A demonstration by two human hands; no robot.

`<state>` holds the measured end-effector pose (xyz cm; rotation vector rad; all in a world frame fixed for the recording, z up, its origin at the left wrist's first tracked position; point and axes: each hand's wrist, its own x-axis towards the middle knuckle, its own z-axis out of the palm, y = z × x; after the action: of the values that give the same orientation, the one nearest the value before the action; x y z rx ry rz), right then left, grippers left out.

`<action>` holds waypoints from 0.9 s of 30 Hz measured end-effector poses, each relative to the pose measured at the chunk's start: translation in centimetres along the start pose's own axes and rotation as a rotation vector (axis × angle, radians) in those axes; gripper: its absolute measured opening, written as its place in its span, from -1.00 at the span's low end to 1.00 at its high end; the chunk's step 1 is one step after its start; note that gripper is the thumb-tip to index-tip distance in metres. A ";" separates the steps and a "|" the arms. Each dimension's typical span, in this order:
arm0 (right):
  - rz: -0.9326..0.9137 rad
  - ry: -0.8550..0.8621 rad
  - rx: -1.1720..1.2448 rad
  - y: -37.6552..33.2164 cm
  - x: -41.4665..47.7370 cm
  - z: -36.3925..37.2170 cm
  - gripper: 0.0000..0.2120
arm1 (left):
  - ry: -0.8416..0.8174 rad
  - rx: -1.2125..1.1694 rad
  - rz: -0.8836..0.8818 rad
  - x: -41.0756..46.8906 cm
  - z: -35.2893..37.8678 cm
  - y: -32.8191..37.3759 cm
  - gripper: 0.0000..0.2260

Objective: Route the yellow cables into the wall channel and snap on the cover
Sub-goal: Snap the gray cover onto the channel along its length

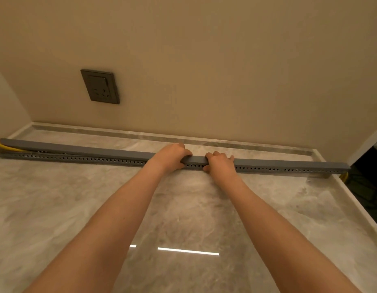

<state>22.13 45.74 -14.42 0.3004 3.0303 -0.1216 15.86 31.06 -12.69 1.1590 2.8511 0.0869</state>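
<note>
Now both hands, left hand (174, 156) and right hand (220, 163), clamp the cover (98, 150) mid-channel (77, 159); left of them it gapes over yellow cables (5, 145), so pressing should walk leftward.

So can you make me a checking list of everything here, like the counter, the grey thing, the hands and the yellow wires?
Surface: grey marble-look countertop, glossy, with a light reflection near the front.
Job's things: long grey perforated cable channel lying on the countertop, apart from the wall; grey cover seated on the right, lifted off the channel at the left end.
Clutter: nothing seen.
Grippers: left hand and right hand side by side, both gripping the cover near the middle.
Cables: yellow cables coming out at the left end; a bit of yellow past the right end.
Surroundings: beige wall with a dark switch-and-socket plate.
</note>
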 end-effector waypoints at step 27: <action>-0.123 -0.362 0.539 -2.0 4.7 -2.7 -0.58 | -0.115 -0.333 -0.106 -0.5 0.4 -6.7 -0.60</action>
<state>16.86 44.90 -12.05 0.1082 2.6002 -0.9001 11.60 25.94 -13.59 0.9139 2.6564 0.4540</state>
